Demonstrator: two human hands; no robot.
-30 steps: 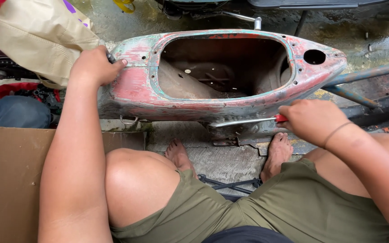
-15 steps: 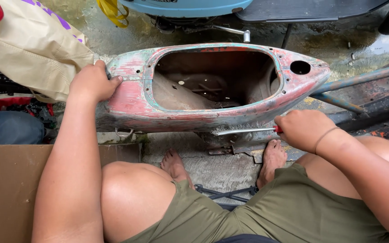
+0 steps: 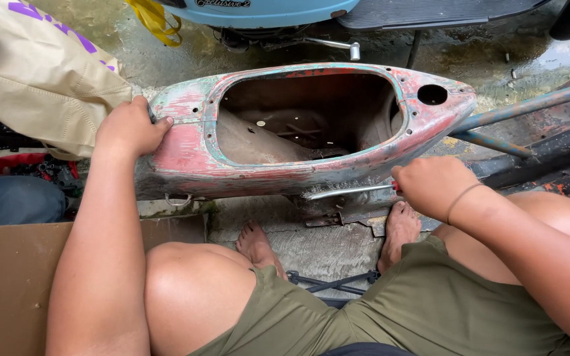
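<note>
Fingers of your left hand (image 3: 130,126) curl over the left end of the old scooter shell (image 3: 192,148), gripping its rim at the left of the frame. Your right hand (image 3: 433,186) is closed tight around a screwdriver (image 3: 351,192) with a red handle, and its metal shaft lies along the lower edge of the shell, near the middle of the frame. The shell is red and green with worn paint, and it lies across the middle with its big opening facing up. Your bare feet (image 3: 400,227) rest on the wet ground below it. A tan bag (image 3: 41,86) sits at the upper left, and a blue scooter (image 3: 278,13) stands along the top.
</note>
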